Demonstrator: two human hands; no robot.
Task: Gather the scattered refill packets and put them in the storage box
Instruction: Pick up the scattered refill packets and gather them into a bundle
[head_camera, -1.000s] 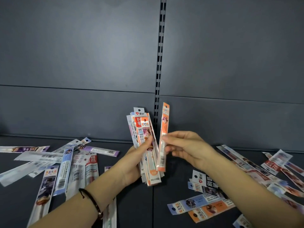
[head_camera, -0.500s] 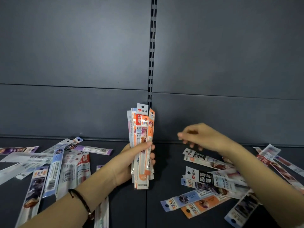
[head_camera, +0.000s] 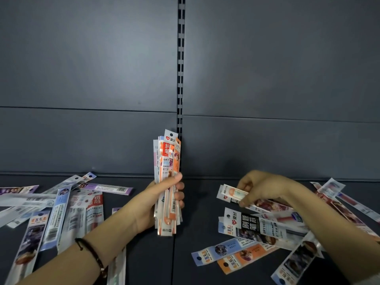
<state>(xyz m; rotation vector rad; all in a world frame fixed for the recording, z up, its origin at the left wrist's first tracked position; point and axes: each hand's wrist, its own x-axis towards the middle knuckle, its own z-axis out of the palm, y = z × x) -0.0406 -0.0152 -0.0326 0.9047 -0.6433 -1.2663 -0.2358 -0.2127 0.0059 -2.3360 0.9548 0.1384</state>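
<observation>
My left hand (head_camera: pixel 162 200) grips an upright bundle of refill packets (head_camera: pixel 167 161), mostly orange and white, standing on the dark shelf. My right hand (head_camera: pixel 261 186) reaches down to the right pile and pinches a white packet with an orange label (head_camera: pixel 230 193) at its end. More packets lie scattered on the right (head_camera: pixel 259 227), black, blue and orange ones overlapping. Another scatter of packets (head_camera: pixel 57 208) lies on the left. No storage box is in view.
The dark grey shelf surface (head_camera: pixel 201 210) runs under both piles, with a seam down its middle. A grey back panel (head_camera: pixel 82 79) rises behind, split by a slotted upright (head_camera: pixel 181 58). A dark bracelet (head_camera: pixel 90 251) circles my left wrist.
My right hand passed an orange packet into the left hand's bundle, then swung right and down to the right pile, where it now pinches a white packet. The bundle stayed upright.
</observation>
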